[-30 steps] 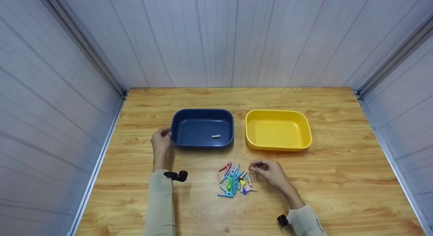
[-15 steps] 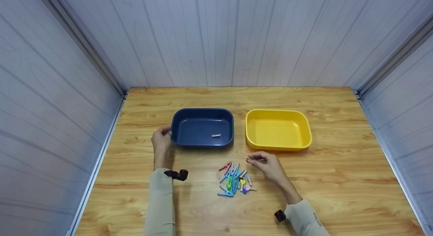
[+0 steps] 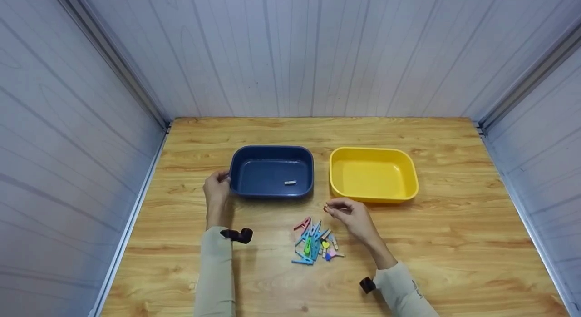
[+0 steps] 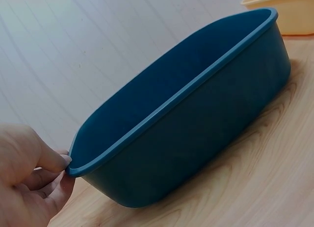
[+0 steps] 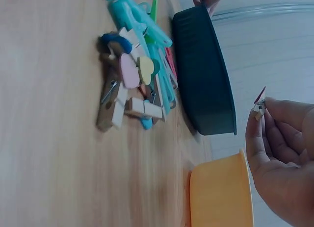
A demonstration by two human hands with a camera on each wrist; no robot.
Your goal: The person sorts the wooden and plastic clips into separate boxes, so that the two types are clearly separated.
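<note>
My left hand pinches the left rim of a dark blue basin between thumb and fingers. One small wooden clothespin lies inside that basin. Between thumb and fingertips, my right hand holds a small wooden clothespin with a red piece on it; the fingers cover part of it. The hand is above the table, just in front of the yellow basin. Nearer to me lies a pile of plastic clothespins in blue, green and red. Small wooden clothespins with coloured hearts lie at its right side.
Both basins stand side by side on a wood-grain table, with a narrow gap between them. Pale panel walls enclose the table at the back and both sides.
My right hand has lifted the red-topped clothespin from the pile's edge and moved it forward and left, toward the gap between the basins. The left hand has stayed at the blue basin.
</note>
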